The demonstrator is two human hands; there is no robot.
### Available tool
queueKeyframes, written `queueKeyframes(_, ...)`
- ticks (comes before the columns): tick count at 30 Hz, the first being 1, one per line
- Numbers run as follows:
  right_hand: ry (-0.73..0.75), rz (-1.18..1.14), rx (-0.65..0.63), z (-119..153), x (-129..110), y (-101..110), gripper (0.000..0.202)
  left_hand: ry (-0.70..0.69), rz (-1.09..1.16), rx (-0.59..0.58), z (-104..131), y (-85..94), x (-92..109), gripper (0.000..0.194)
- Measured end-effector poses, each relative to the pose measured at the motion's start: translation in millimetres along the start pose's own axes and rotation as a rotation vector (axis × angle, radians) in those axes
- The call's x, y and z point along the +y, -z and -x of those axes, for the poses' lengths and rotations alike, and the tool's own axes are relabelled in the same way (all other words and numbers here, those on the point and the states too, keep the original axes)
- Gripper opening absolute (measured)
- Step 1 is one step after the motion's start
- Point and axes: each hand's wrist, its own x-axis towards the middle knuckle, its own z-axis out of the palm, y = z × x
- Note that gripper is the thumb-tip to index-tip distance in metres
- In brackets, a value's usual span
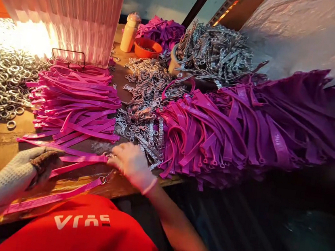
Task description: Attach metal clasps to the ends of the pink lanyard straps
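My left hand [22, 175], in a knitted white glove with a dark worn patch at the fingers, is closed around pink straps near the table's front edge. My right hand [133, 165], in a thin pale glove, pinches the metal-fitted end of a pink strap [87, 158] stretched between both hands. The small fitting there is partly covered by my fingers. Below it another pink strap [61, 196] with a metal ring [103, 180] at its end trails down past my left hand. Just beyond my hands lies a stack of pink straps [78, 102].
Loose metal rings [3, 81] are heaped at the left under a bright light. Metal chain-like links [148, 86] lie mid-table, with more in a bucket [174, 63]. A purple strap pile [228, 129] overhangs the right edge. A bottle [130, 33] and orange bowl [147, 51] stand behind.
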Motion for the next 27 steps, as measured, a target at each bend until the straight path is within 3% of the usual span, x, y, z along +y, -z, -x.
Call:
queueKeyframes(2, -0.035, 0.063, 0.018, -23, 25, 7, 0.016, 0.174, 0.199, -0.084, -4, -18.6, -10, 0.027)
queueKeyframes(4, 0.039, 0.133, -0.031, -45, 49, 7, 0.019, 0.275, 0.337, -0.177, -11, -35.4, -17, 0.039)
queueKeyframes(9, 0.202, 0.244, -0.149, -77, 75, 0, 0.021, 0.36, 0.574, -0.451, -27, -56.0, -21, 0.054)
queueKeyframes(11, 0.186, 0.263, -0.17, -79, 75, -1, 0.016, 0.346, 0.583, -0.486, -26, -57.5, -21, 0.051)
queueKeyframes(14, 0.101, 0.237, -0.128, -74, 70, 1, 0.013, 0.346, 0.514, -0.435, -22, -56.5, -21, 0.051)
queueKeyframes(17, -0.02, 0.015, 0.061, -56, 54, 5, 0.015, 0.282, 0.462, -0.408, -18, -53.4, -23, 0.059)
queueKeyframes(20, -0.078, -0.389, 0.205, -29, 19, 11, 0.021, 0.194, 0.456, -0.411, -18, -52.8, -28, 0.065)
queueKeyframes(23, -0.104, -0.722, 0.135, -7, -30, 11, 0.022, 0.101, 0.425, -0.407, -20, -59.8, -34, 0.064)
queueKeyframes(27, -0.203, -0.957, 0.061, -3, -80, -4, 0.027, -0.014, 0.494, -0.41, -23, -72.3, -41, 0.057)
